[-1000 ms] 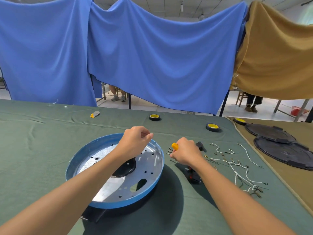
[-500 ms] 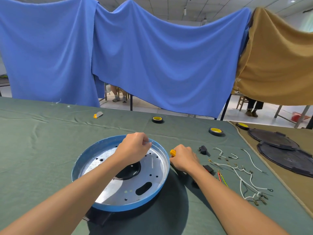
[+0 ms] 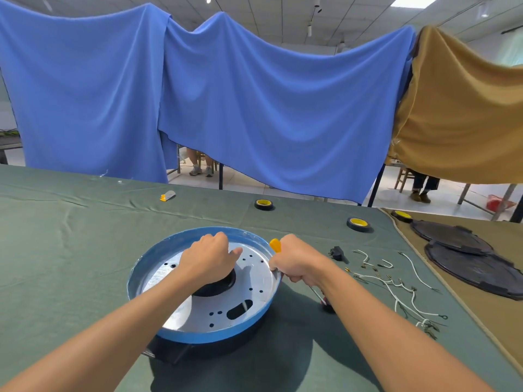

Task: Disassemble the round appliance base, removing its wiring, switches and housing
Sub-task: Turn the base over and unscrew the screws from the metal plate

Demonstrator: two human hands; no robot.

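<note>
The round appliance base [image 3: 158, 267] has a blue rim and a silver perforated plate inside, and it rests on a black housing [image 3: 169, 353] on the green cloth. My left hand [image 3: 208, 260] sits curled over the black centre hole of the plate; whether it holds anything is hidden. My right hand [image 3: 297, 261] grips a screwdriver with a yellow handle [image 3: 275, 245] at the base's right rim, its metal shaft [image 3: 318, 295] pointing down to the right. Removed white wires [image 3: 396, 290] and a small black switch [image 3: 336, 253] lie to the right.
Two rolls of black and yellow tape [image 3: 264, 204] [image 3: 358, 224] stand farther back, and a third roll [image 3: 402, 215] sits on the brown cloth. Two black round covers [image 3: 467, 258] lie at the right. A small yellow and grey tool [image 3: 167, 196] lies at the back left.
My right hand has carried the screwdriver left, from over the loose parts to the base's right rim. My left hand has dropped lower onto the plate's centre. The camera has tilted up.
</note>
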